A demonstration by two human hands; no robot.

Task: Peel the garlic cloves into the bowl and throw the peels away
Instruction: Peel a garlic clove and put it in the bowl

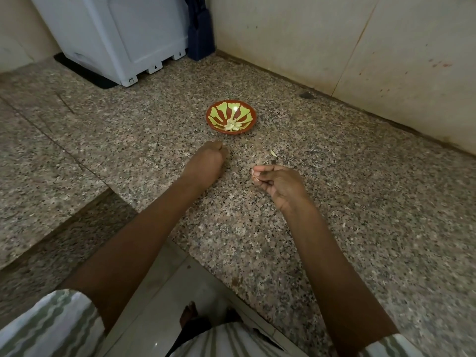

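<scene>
Nearest the lens, a striped sleeve [46, 328] framed two bare forearms that reached out over the speckled stone counter [360, 215]. The garlic scrap [254, 173] sat at the very tips of the right hand [279, 182], pinched between thumb and forefinger with the remaining fingers curled in behind. It was too small to tell whether it was a clove or only skin, or which way its long axis ran. A loose peel [273, 153] lay on the stone just beyond those fingertips and slightly to their right, apart from them. The bowl [219, 113] stood farther out, ahead and to the left of the pinch, with peeled cloves [233, 124] heaped in its bottom. The left hand [208, 161] rested on the counter in a fist, its knuckles near the bowl's front edge. What it enclosed, if anything, was hidden. That hand looked closer to the bowl, while the right looked better placed for the loose peel. A white appliance [116, 34] stood well beyond, to the left.
</scene>
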